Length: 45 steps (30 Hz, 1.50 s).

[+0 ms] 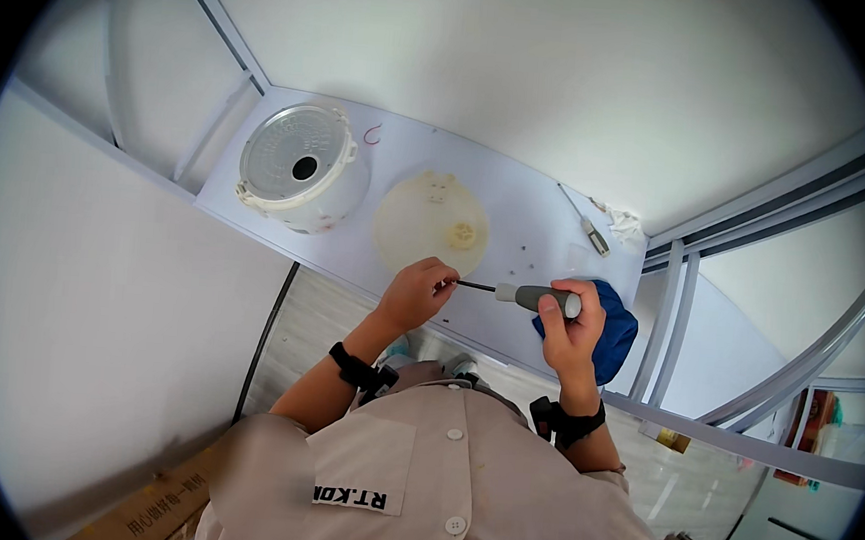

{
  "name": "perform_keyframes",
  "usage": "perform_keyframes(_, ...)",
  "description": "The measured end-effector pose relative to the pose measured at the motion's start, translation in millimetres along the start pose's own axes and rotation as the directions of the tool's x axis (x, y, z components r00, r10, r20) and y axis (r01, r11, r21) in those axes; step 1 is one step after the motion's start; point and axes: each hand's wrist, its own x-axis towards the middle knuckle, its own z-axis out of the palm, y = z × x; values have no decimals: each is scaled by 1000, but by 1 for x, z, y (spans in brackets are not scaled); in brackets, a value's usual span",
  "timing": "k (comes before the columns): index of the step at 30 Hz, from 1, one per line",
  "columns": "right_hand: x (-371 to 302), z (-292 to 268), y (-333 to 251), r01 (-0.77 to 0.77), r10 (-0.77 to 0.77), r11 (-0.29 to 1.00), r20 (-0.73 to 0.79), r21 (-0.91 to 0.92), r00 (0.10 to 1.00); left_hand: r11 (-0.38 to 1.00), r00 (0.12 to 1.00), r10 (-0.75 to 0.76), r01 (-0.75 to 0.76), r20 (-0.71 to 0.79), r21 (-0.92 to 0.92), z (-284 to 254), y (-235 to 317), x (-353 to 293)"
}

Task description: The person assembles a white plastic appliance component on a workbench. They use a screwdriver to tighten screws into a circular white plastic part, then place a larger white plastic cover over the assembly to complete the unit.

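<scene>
Count: hands, 2. Screwdrivers, 2: one held screwdriver (533, 297) and one loose screwdriver (593, 235) lying toward the right end of the white table (518, 201). Round cream cover (401, 223), 1. White drum-shaped appliance body (335, 198), 1, at the left end, with a silvery perforated top and one dark round centre. Red wire (372, 133), 1, curved, just beside the body. Blue cloth (617, 333), 1, bunched near the right hand (573, 338). Crumpled white tissue (623, 223), 1. Small dark pieces (523, 247), at least 3 in a loose group right of the cover; too small to identify. Black wrist straps (582, 424), 2, one per wrist.

Held screwdriver, position: between the two hands, over the near side of the table, shaft pointing left. Appearance: thick handle, dark grey grip, paler grey collar and end; shaft thin, straight, dark.

Right hand: wrapped on the handle, thumb laid along it. Left hand (413, 294): fingers curled in at the shaft's tip; cannot tell whether they grip the tip or some small part there
</scene>
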Motion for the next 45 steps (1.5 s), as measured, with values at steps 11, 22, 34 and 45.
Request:
perform_keyframes(11, 4, 24, -8, -97, 98, 995, 33, -36, 995, 999, 996, 29, -31, 89, 23, -23, -13, 5)
perform_keyframes(22, 9, 49, -11, -101, 101, 994, 1, -35, 995, 981, 980, 136, -153, 144, 115, -38, -31, 10)
perform_keyframes(34, 20, 50, -25, 114, -85, 986, 212, -125, 974, 972, 966, 149, -182, 210, 146, -42, -42, 22)
perform_keyframes(45, 15, 51, -28, 102, -52, 962, 198, -253, 979, 965, 947, 193, -230, 258, 122, -49, -37, 31)
